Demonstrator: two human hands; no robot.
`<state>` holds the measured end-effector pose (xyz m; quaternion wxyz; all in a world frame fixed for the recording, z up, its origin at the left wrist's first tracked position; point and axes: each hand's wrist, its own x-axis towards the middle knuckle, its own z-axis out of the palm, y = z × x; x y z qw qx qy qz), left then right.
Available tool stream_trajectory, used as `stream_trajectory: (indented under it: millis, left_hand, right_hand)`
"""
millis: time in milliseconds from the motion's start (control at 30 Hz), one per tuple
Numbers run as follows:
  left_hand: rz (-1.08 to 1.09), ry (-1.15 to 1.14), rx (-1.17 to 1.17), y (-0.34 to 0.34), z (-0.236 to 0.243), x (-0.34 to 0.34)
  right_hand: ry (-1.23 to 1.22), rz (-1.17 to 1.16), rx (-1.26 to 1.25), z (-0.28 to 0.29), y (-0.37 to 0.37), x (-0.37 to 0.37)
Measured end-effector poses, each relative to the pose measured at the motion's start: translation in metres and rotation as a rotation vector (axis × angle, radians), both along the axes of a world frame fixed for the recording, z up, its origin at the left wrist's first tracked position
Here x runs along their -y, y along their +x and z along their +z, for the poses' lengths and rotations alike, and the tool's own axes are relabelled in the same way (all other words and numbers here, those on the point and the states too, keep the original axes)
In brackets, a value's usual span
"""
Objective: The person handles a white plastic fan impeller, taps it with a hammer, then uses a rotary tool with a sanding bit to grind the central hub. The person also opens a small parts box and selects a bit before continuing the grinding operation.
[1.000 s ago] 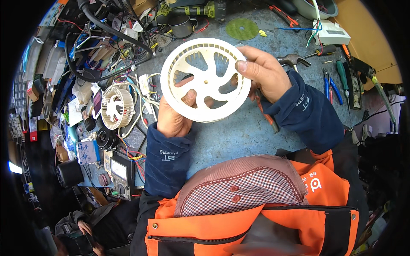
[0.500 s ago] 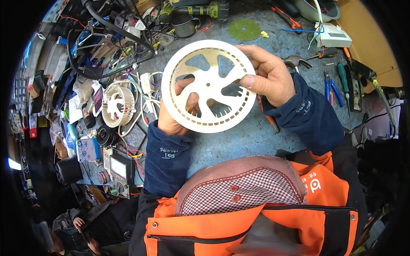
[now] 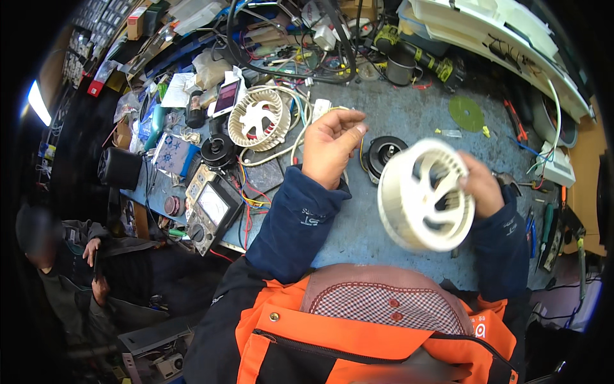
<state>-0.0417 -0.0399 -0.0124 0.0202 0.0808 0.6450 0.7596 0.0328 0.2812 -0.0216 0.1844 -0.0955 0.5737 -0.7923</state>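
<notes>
My right hand (image 3: 484, 185) grips the rim of a white plastic blower wheel (image 3: 414, 198), which is tilted and held above the bench, slightly blurred by motion. Curved spokes and a slotted rim show on its face. Free of the wheel, my left hand (image 3: 332, 146) is raised with thumb and fingers a little apart and nothing visible in it. Between the two hands, a round black motor (image 3: 387, 152) with a shaft at its centre sits on the bench, partly covered by the wheel. A second white blower wheel (image 3: 259, 120) lies left of my left hand.
The blue bench (image 3: 345, 233) carries an analog multimeter (image 3: 213, 205), a black round part (image 3: 219, 152), a phone (image 3: 227, 97) and tangled cables. Farther back are a metal mug (image 3: 401, 68), a green cordless tool (image 3: 428, 59) and a green disc (image 3: 466, 113). Another person (image 3: 83, 262) sits at lower left.
My left hand has let go of the blower wheel and moved left. My right hand has brought the wheel down to the right and tilted it, uncovering the black motor. The view has swung left.
</notes>
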Motion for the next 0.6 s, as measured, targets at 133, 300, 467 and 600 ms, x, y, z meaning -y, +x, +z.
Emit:
stream_trajectory:
  millis: [133, 300, 467, 600]
  left_hand:
    - [-0.032, -0.048, 0.071, -0.004, -0.009, -0.001]
    - [0.025, -0.097, 0.032, -0.012, -0.014, -0.002]
    - [0.302, 0.015, -0.195, -0.032, 0.019, 0.031]
    - [0.319, -0.386, -0.244, -0.15, 0.049, 0.086]
  right_hand:
    - [0.485, 0.248, -0.054, 0.015, 0.011, 0.017]
    - [0.832, 0.083, -0.477, -0.005, 0.002, -0.002]
    - [0.615, 0.213, -0.024, 0.009, 0.0, -0.01]
    - [0.569, 0.188, 0.061, 0.007, -0.001, -0.009]
